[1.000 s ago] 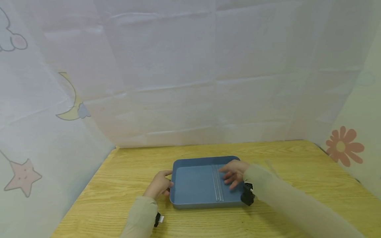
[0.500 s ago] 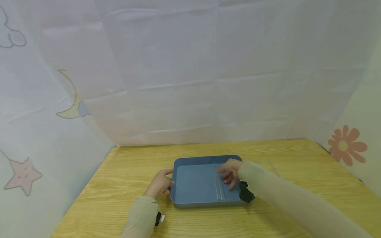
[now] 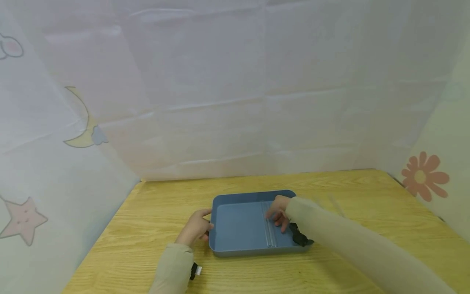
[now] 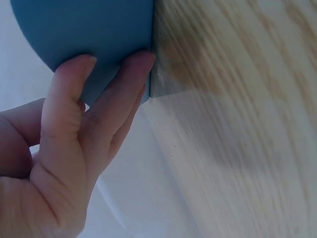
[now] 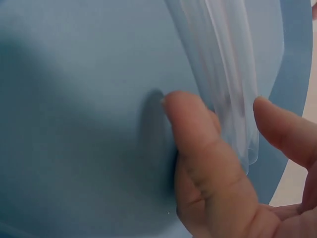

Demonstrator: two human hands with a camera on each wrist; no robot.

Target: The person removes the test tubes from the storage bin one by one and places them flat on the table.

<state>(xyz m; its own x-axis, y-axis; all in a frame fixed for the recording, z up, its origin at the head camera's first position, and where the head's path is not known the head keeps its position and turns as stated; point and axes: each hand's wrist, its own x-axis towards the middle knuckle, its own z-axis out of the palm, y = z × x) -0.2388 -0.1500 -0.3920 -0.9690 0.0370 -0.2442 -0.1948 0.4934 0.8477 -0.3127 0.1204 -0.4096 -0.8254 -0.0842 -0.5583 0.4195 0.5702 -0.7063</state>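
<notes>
A shallow blue tray (image 3: 238, 224) lies on the wooden table. Inside it, right of the middle, several long clear tubes (image 3: 269, 234) lie side by side from back to front; the right wrist view shows rounded ends on the tubes (image 5: 233, 74). At the tray's left side, my left hand (image 3: 196, 227) rests its fingertips against the outer wall (image 4: 109, 29). My right hand (image 3: 279, 214) reaches down into the tray over the tubes. Seen from the right wrist, its thumb (image 5: 285, 129) is on one side of the tubes and the fingers (image 5: 198, 139) are on the other, with a gap between.
Beyond the right sleeve, slim clear strips (image 3: 335, 205) lie on the table (image 3: 165, 204). Black wrist cameras sit at both cuffs, the right one (image 3: 300, 236) over the tray's right front corner. A printed white sheet (image 3: 235, 102) hangs behind the table.
The right hand has shifted left over the tubes, its fingers drawing in around them. The left hand stays against the tray, and the tray keeps its place.
</notes>
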